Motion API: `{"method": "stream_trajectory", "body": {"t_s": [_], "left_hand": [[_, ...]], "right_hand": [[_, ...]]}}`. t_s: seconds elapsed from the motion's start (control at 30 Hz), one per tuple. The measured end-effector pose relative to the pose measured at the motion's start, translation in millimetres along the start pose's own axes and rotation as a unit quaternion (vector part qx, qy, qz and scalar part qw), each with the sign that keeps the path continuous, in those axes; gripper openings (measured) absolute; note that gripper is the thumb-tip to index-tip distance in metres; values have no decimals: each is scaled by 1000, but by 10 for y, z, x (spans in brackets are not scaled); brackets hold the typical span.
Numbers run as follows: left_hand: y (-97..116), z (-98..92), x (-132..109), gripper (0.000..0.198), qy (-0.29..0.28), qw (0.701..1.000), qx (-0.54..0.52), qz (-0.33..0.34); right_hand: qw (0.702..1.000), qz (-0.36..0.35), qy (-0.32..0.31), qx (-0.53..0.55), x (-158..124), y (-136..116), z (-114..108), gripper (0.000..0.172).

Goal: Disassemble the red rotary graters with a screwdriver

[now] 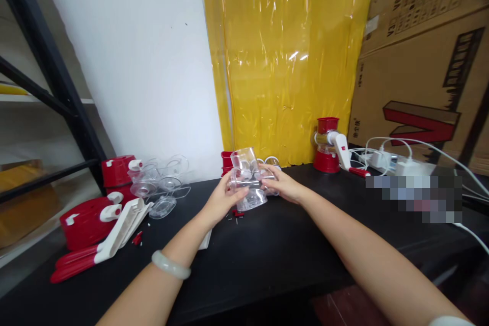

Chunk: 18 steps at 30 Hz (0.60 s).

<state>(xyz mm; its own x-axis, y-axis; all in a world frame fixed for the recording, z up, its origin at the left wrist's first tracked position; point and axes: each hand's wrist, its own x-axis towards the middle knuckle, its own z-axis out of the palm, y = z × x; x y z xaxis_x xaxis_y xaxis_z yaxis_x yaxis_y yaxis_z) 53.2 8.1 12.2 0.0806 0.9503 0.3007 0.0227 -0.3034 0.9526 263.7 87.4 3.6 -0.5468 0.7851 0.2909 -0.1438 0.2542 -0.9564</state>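
Note:
Both hands grip a clear plastic rotary grater body [246, 199], held above the black table. My left hand [225, 194] is closed around its left side, and my right hand [278, 183] holds the right side with the fingers at the cross tube. Behind the body stand a red part [226, 162] and white-rimmed drums [272, 162], partly hidden. Just below it on the table lies a small red piece [238, 213]. A white part [205, 240] is half covered by my left forearm.
Red grater bases [86, 221], white crank handles with red grips [118, 229] and clear plastic parts [168, 183] lie at left. An assembled red grater [327, 147] stands at right by white chargers and cables [408, 167]. A large cardboard box [412, 76] and yellow curtain [286, 61] rise behind.

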Motion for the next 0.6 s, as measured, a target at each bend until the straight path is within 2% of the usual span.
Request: {"method": "stream_trajectory", "body": {"t_s": [0.07, 0.1, 0.13, 0.2, 0.3, 0.37, 0.47, 0.6], "left_hand": [[23, -134, 21, 91, 40, 986, 157, 42], [45, -212, 28, 92, 74, 960, 261, 65], [72, -289, 32, 91, 98, 922, 368, 72], [127, -413, 27, 84, 125, 844, 521, 32], [195, -483, -4, 75, 121, 758, 637, -67], [223, -466, -28, 74, 113, 721, 674, -113], [231, -435, -50, 73, 91, 696, 695, -155], [195, -452, -46, 61, 60, 702, 687, -178]], "right_hand": [[998, -36, 38, -29, 21, -39, -119, 69], [993, -66, 85, -47, 38, -52, -205, 68], [982, -96, 153, -64, 54, -58, -305, 69], [943, -138, 288, -95, 79, -45, -525, 69], [857, -170, 458, -165, 87, 37, -813, 73], [816, -165, 507, -224, 84, 124, -924, 75], [780, -142, 525, -310, 93, 274, -972, 72], [765, -70, 550, -328, 115, 454, -971, 69]]}}
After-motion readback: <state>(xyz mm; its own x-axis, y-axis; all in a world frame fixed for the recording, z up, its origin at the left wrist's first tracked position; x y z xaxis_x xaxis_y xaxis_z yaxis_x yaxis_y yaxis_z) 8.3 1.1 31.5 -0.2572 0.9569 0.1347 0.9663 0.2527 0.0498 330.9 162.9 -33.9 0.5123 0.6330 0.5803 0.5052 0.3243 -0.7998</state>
